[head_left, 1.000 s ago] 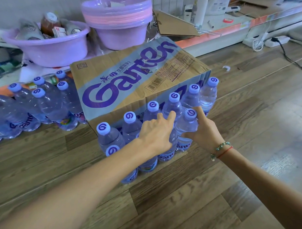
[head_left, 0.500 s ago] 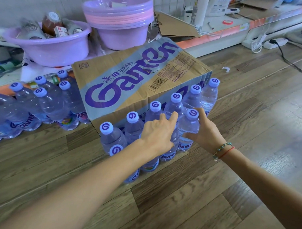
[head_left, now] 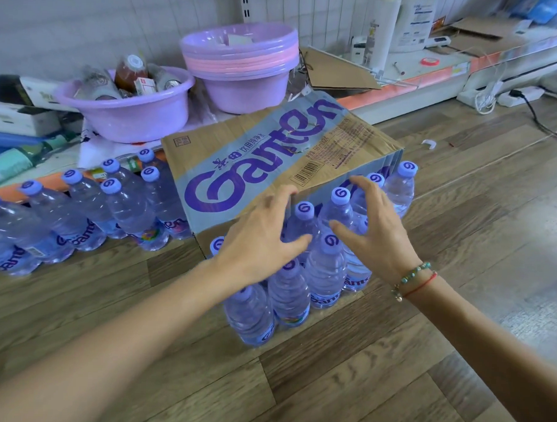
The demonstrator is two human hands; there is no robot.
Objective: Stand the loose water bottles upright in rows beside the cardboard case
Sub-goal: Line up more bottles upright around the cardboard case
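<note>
Hovering hands point(head_left: 320, 240), fingers spread, over upright bottles point(head_left: 324, 269)

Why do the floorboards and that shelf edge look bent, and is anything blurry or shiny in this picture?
Head view: the wide-angle lens bows the brown wood-plank floor and the orange-edged shelf; a pale sheen of light lies on the floor at right; both hands, left and right, look slightly soft; the printed cardboard case stays sharp.
</note>
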